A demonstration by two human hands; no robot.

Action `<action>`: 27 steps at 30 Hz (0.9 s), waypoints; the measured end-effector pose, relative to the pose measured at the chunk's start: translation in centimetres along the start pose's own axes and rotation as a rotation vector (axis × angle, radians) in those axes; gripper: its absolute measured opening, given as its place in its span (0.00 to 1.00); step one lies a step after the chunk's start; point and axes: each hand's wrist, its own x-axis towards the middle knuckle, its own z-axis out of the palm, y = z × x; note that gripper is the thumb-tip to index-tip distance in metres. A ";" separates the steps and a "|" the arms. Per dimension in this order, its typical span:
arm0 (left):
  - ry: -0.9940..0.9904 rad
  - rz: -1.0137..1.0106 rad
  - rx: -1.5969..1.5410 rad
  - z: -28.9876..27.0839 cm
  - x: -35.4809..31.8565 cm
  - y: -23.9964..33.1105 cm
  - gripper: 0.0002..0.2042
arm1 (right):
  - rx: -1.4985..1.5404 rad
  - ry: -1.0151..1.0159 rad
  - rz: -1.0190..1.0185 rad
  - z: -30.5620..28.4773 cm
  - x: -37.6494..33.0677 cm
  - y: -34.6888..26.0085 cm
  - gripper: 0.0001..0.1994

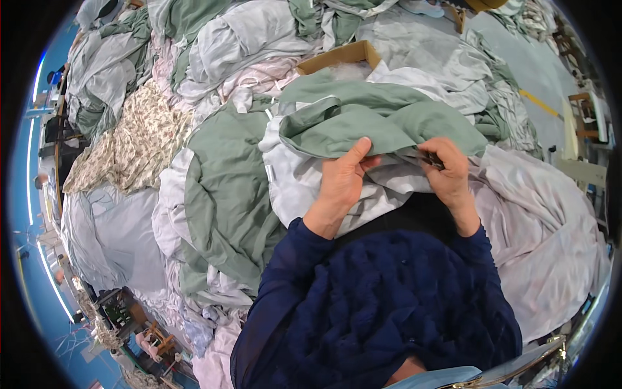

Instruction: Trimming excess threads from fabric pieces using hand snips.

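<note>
A green cloth (389, 117) with a whitish underside (291, 188) lies across my lap and over the pile in front of me. My left hand (346, 178) grips its near edge, thumb on top of the green face and fingers underneath. A short way to the right, my right hand (447, 168) pinches the same edge with curled fingers. Between the two hands the edge is held slightly raised, and the pale side shows below it. What my right fingertips hold beyond the cloth edge is hidden.
Green fabric (233, 181) lies to my left, with floral cloth (133, 142) farther left. An opened cardboard box (343, 57) sits among the heaps ahead. Pale pinkish fabric (531, 227) is piled on my right. Grey-white bundles (246, 45) are heaped at the back.
</note>
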 end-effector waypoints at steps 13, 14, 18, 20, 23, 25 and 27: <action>0.022 0.267 0.144 1.7 -0.3 -0.9 0.16 | 0.098 0.113 -0.112 0.9 3.9 -4.4 0.09; -0.013 0.313 0.211 1.9 -0.5 -0.7 0.13 | 0.122 0.063 -0.021 1.4 4.0 -4.9 0.07; -0.014 0.458 0.368 2.4 -1.0 -0.9 0.07 | 0.138 0.009 0.024 2.4 3.9 -5.0 0.08; 0.013 0.477 0.516 2.3 -1.3 -0.9 0.06 | 0.121 -0.016 0.016 2.4 3.5 -4.9 0.09; 0.025 0.527 0.664 2.8 -1.8 -0.7 0.06 | 0.118 -0.031 0.031 2.5 3.1 -4.5 0.09; 0.011 0.555 0.664 2.9 -1.8 -0.7 0.06 | 0.061 -0.027 -0.009 2.8 3.0 -4.0 0.09; -0.003 0.576 0.795 2.7 -1.5 -0.6 0.06 | 0.005 -0.028 -0.045 3.1 3.0 -3.4 0.10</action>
